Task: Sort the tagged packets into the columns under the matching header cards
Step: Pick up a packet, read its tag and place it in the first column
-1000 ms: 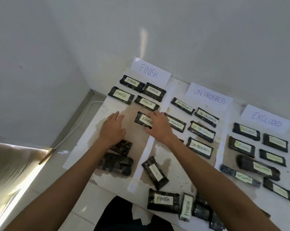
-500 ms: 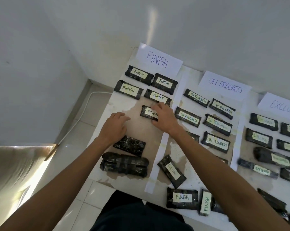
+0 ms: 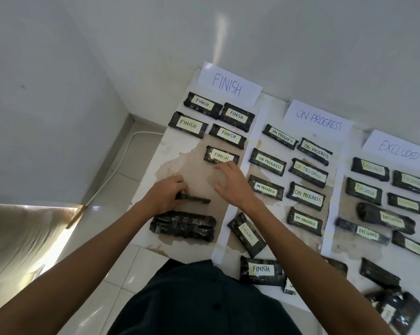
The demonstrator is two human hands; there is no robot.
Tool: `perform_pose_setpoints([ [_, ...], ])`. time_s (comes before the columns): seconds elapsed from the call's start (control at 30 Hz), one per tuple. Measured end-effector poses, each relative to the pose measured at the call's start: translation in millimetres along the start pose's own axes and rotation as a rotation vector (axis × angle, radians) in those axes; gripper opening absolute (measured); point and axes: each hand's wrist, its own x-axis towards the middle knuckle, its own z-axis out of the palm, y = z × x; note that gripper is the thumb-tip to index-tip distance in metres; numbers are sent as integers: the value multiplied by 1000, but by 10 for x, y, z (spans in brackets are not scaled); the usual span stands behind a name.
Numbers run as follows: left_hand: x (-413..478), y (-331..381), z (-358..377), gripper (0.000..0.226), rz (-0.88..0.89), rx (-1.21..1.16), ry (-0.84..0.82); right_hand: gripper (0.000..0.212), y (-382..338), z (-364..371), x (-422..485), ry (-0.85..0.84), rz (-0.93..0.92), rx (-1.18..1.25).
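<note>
White table top (image 3: pixel 174 148) holds three columns. The right hand (image 3: pixel 230 182) has let go of the fifth FINISH packet (image 3: pixel 220 155), now placed under the FINISH card (image 3: pixel 228 84), and hangs open, fingers spread. The left hand (image 3: pixel 165 197) has tipped a dark packet (image 3: pixel 197 199) onto its edge and pinches it, likely to find its tag.

Left hand (image 3: pixel 166 194) palm down, fingers curled round one end of a packet (image 3: pixel 197 199). Right hand (image 3: pixel 233 183) extended forward, fingers spread, holding nothing.
</note>
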Motion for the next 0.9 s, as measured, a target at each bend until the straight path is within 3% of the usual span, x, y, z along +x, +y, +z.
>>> perform_pose_setpoints([
  [0.13, -138, 102, 13, 30, 94, 7, 319, 46, -99, -45, -143, -102, 259, 404],
  [0.27, -192, 184, 39, 27, 136, 17, 505, 44, -127, -76, -207, -233, 331, 674],
  [0.37, -183, 231, 48, 32, 142, 20, 505, 38, -145, -89, -228, -181, 385, 778],
  [0.6, -147, 229, 31, 71, 22, -67, 357, 33, -125, -124, -173, -70, 425, 858],
  [0.73, -71, 110, -24, 73, -3, -13, 343, 31, -158, -95, -93, -40, 434, 870],
  [0.9, 113, -43, -257, 65, 97, 263, 360, 33, -325, -56, 122, 12, 451, 890],
])
